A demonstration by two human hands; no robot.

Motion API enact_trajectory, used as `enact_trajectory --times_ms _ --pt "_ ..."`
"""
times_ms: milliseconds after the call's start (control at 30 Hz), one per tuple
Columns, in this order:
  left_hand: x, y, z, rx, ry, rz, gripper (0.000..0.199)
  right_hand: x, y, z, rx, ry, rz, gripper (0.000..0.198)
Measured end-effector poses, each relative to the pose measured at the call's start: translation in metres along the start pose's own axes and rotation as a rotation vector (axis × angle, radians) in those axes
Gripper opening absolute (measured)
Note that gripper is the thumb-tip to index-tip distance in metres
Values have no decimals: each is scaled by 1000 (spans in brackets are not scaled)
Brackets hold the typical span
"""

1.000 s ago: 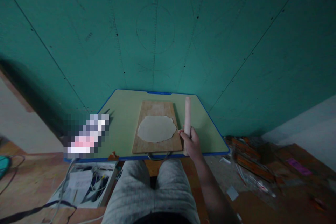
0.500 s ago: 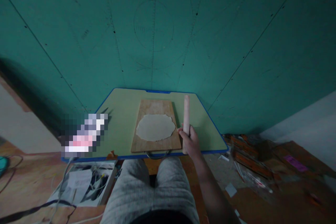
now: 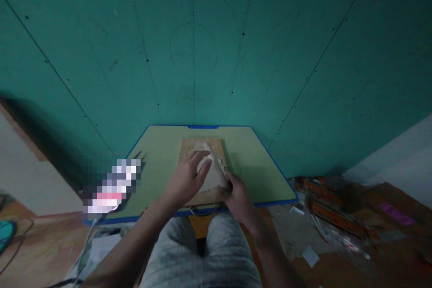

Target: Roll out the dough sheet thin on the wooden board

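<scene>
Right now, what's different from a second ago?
Your right hand has moved left, still holding the rolling pin, bringing it from beside the board to over the dough, far end tipped left. Your left hand came in to the pin; I can't tell if it's gripping. The dough is still on the board.

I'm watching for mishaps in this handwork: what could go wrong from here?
The rolling pin slants over the dough sheet, so uneven pressure might thin or tear one part.

The right hand holds the pin's near end, while the left hand looks loosely open by its far part, so the pin might swivel.

The wooden board lies close to the near edge of the green table; a hard pull could shift it over.
</scene>
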State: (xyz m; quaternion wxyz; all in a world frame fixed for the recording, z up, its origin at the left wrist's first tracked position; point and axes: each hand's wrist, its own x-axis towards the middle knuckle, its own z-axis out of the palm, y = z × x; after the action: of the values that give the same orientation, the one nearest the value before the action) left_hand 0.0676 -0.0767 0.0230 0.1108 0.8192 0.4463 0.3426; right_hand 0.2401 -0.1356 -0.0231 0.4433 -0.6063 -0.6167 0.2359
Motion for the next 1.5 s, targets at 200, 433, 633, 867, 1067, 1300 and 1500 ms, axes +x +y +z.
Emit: enact_trajectory --times_ms 200,433,633,867,1067,1300,1500 --pt "31 -14 48 414 -255 150 33 -1 -9 8 -254 -22 -22 48" --pt "54 -22 82 417 -315 328 32 -25 -13 12 -307 38 -252 44" --pt "59 -14 100 293 -287 230 37 -42 -7 22 -264 -83 -399 31" --pt "64 7 107 299 -296 197 43 -52 8 13 -284 -49 -388 54" --pt "73 34 117 313 -282 160 39 -65 33 8 -297 21 -352 64" --pt "73 39 120 330 -271 195 34 -68 42 8 -266 49 -279 68" --pt "43 -2 75 396 -272 175 34 -58 43 1 -272 -20 -447 73"
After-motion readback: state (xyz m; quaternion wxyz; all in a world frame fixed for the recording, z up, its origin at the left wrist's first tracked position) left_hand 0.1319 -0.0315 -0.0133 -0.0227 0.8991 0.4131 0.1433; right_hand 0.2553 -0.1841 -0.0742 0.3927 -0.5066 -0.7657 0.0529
